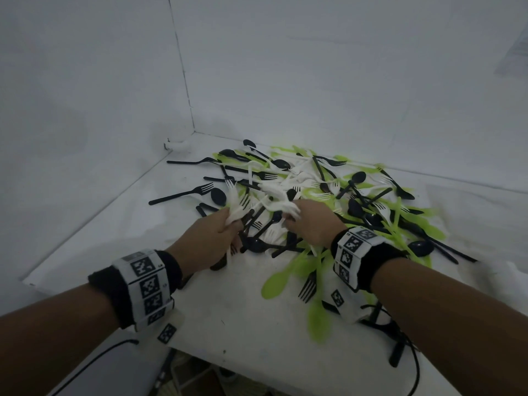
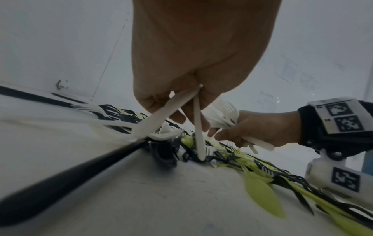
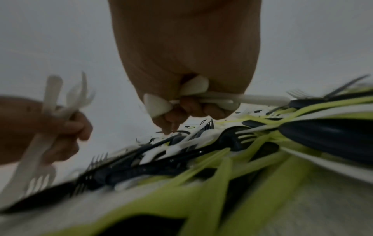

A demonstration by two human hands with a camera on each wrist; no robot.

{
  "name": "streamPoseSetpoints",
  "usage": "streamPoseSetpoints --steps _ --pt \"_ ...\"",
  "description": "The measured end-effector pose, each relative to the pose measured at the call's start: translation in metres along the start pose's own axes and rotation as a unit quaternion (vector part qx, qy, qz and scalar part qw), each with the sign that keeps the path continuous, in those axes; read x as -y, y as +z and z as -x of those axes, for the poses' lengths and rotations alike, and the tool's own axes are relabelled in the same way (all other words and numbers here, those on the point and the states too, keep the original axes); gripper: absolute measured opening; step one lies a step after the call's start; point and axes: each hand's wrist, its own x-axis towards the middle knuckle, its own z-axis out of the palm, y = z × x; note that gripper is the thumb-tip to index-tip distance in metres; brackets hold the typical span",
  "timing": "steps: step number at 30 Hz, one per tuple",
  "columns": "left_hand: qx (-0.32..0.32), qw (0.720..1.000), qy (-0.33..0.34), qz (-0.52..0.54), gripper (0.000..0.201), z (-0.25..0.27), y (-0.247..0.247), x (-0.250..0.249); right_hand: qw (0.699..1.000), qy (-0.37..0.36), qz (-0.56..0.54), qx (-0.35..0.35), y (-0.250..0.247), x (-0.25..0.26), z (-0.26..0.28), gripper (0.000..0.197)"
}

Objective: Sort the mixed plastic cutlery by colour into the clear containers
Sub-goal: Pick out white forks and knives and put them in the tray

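A mixed pile of black, white and lime-green plastic cutlery [image 1: 328,201] is spread over the white table [image 1: 228,315]. My left hand [image 1: 228,224] is at the pile's near left edge and grips a bundle of white forks and handles [image 1: 235,202]. The left wrist view shows the white handles [image 2: 161,115] sticking out below the left hand [image 2: 187,63]. My right hand [image 1: 294,215] is over the pile's middle and holds a bunch of white cutlery [image 1: 278,205]. In the right wrist view its curled fingers [image 3: 187,111] clamp white spoons and handles [image 3: 193,89].
White walls close off the table on the left [image 1: 85,110] and at the back [image 1: 343,81]. A green spoon [image 1: 277,281] and a black fork [image 1: 308,287] lie near the front. A black cable [image 1: 415,367] hangs at the table's front edge. No clear container is in view.
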Motion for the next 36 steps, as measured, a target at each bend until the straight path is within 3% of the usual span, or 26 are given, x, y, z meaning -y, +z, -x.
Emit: streamPoseSetpoints --steps 5,8,12,15,20,24,27,32,34,36 --pt "0.002 0.997 0.002 0.079 0.011 0.003 -0.001 0.0 0.994 -0.015 0.083 0.065 0.003 0.008 -0.007 0.023" --pt "-0.003 0.995 -0.003 0.1 0.015 0.002 0.002 -0.001 0.991 -0.017 0.117 0.068 0.002 0.013 -0.01 0.012" --pt "0.015 0.987 -0.011 0.16 0.016 -0.004 0.005 -0.002 0.994 -0.022 0.11 -0.014 -0.002 0.013 -0.009 0.022" --pt "0.012 0.978 -0.021 0.209 0.024 -0.012 0.006 -0.005 0.992 -0.022 0.071 -0.098 -0.008 0.012 -0.01 0.02" --pt "0.013 0.953 -0.032 0.302 0.028 -0.029 0.0 -0.017 0.98 0.05 -0.035 -0.192 -0.028 0.021 -0.012 0.039" --pt "0.043 0.874 -0.063 0.48 0.029 -0.044 -0.002 -0.042 0.967 0.058 -0.16 -0.187 -0.035 0.018 -0.006 0.033" --pt "0.048 0.827 -0.073 0.555 0.027 -0.056 0.005 -0.062 0.955 0.069 -0.254 -0.139 -0.037 0.017 0.01 0.037" --pt "0.036 0.749 -0.099 0.654 0.029 -0.073 0.028 -0.1 0.894 0.139 -0.424 -0.04 -0.041 0.008 0.047 0.052" --pt "0.03 0.727 -0.108 0.678 0.028 -0.077 0.038 -0.114 0.881 0.158 -0.445 -0.029 -0.042 -0.001 0.061 0.056" --pt "0.034 0.724 -0.11 0.68 0.028 -0.079 0.048 -0.127 0.853 0.169 -0.493 -0.024 -0.043 -0.009 0.072 0.05"
